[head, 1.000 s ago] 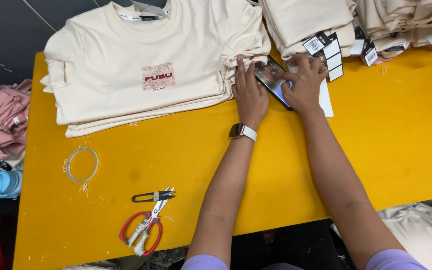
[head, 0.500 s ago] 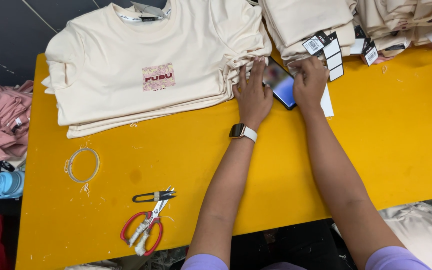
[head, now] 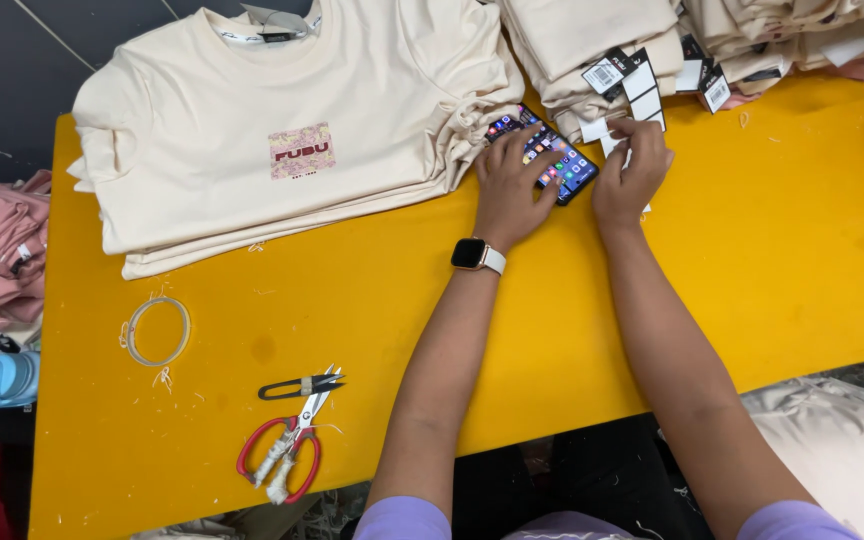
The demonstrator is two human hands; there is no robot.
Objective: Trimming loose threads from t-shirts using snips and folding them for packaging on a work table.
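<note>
The left hand [head: 508,190] lies flat on the phone [head: 550,155], fingers spread; the right hand [head: 632,170] pinches a white tag [head: 614,135]. Better to hold the phone steady.

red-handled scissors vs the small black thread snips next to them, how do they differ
The red-handled scissors are larger, with looped red handles and pale wrapped blades; the small black thread snips are slimmer, all dark, with one narrow loop. The scissors lie tilted toward upright, the snips nearly level. Both rest on the yellow table, tips touching.
</note>
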